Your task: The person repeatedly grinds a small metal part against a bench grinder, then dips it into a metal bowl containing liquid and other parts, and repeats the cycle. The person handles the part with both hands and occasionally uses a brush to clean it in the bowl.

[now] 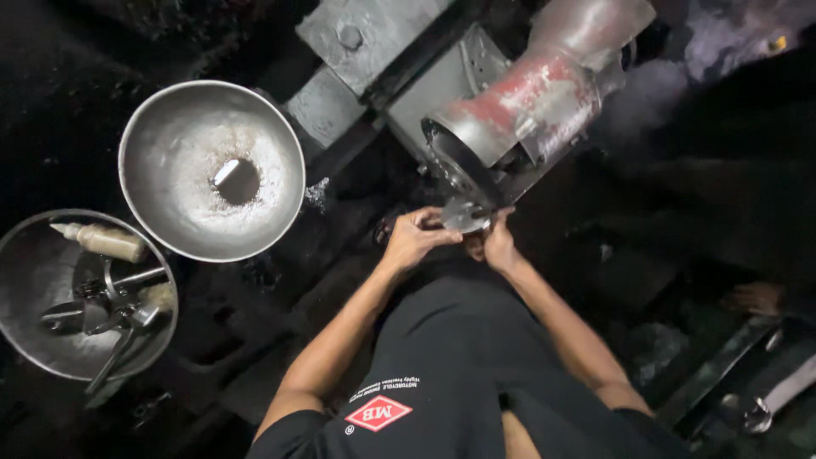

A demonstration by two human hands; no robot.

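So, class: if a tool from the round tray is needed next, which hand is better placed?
Probably the left hand: it is on the side of the tray, while the right hand lies farther off. Both grip the small metal disc by the machine's mouth.

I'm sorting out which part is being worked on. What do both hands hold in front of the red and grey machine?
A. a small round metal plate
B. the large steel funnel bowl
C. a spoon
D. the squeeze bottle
A: the left hand and right hand meet around a small round metal plate, just below the machine's open mouth.
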